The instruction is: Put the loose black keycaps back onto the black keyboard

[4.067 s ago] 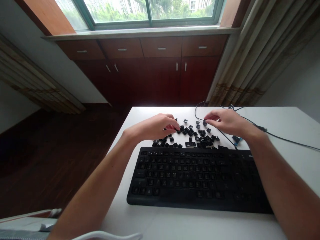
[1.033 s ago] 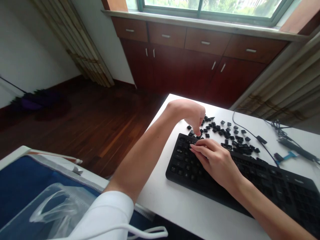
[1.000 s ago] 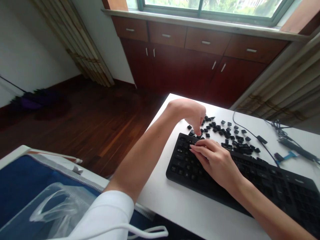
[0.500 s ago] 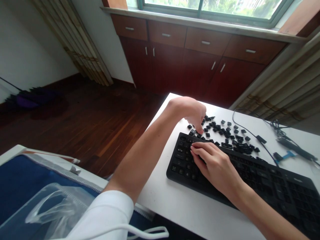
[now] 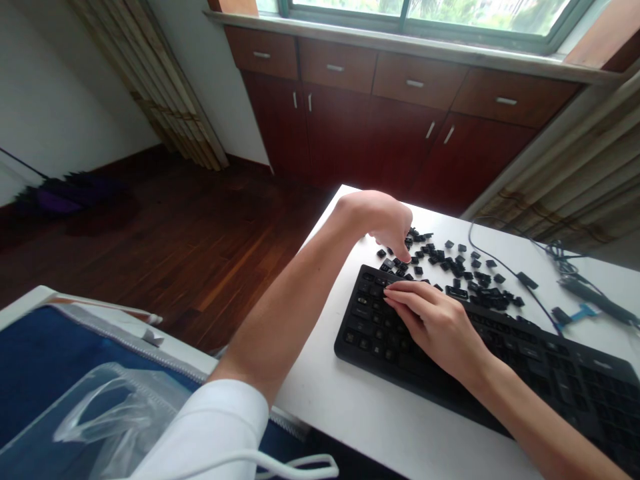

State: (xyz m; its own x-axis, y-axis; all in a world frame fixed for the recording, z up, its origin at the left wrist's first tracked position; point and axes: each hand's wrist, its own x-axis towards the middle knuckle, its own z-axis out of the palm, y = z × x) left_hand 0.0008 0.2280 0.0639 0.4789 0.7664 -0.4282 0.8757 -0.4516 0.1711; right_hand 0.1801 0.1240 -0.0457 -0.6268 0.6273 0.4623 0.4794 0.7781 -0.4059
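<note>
A black keyboard (image 5: 400,373) lies at a slant across the white table, several of its key positions filled with keycaps. My right hand (image 5: 435,323) rests over its upper left part, fingertips pinched together at the top rows; whatever is between them is too small to make out. Beyond the keyboard's far left corner, my left hand (image 5: 387,220) bends down over loose black keycaps (image 5: 455,263). Its thumb is stretched out near some of them, apart from the rest of the hand, while the other fingers are mostly hidden behind it.
A cable (image 5: 493,263) runs along the keycaps' right side toward a blue-and-black tool (image 5: 575,315) and a dark long object (image 5: 597,293). At lower left, a clear plastic bag (image 5: 125,407) lies on blue fabric (image 5: 30,360). Wooden cabinets (image 5: 340,133) stand behind the table (image 5: 320,387).
The view has shifted slightly. My left thumb has moved a little among the keycaps. My right hand stays pinched at nearly the same place on the keyboard.
</note>
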